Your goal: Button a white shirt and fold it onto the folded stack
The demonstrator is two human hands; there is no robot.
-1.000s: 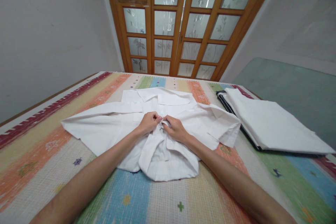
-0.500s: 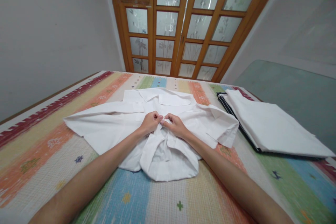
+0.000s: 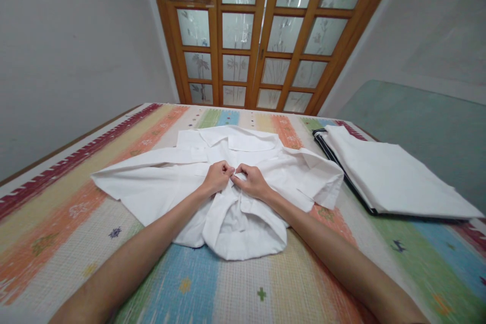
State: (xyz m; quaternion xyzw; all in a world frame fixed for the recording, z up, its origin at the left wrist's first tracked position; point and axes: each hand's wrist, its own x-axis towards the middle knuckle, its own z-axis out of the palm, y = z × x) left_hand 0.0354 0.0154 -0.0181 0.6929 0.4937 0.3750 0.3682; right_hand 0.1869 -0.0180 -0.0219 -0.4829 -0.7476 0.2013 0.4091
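A white short-sleeved shirt (image 3: 170, 177) lies spread out, its collar end (image 3: 246, 248) toward me and its sleeves out to both sides. At the middle of its front, my left hand (image 3: 218, 177) pinches the fabric between thumb and fingers. My right hand (image 3: 251, 180) grips the cloth right beside it, the fingertips of both hands almost touching. What exactly lies between the fingertips is too small to make out. Below the hands, the neck opening gapes a little. The shirt's far edge is folded over in loose creases.
A striped, patterned cloth (image 3: 182, 293) covers the surface under the shirt. To the right lies a stack of folded white and dark fabric (image 3: 402, 177). A pale green panel (image 3: 421, 111) stands behind it. Wooden doors with glass panes (image 3: 258, 50) are at the back.
Both hands keep their pinch at the shirt's front, with only slight finger movement. The whole view has shifted a little; the shirt and the stack lie as before.
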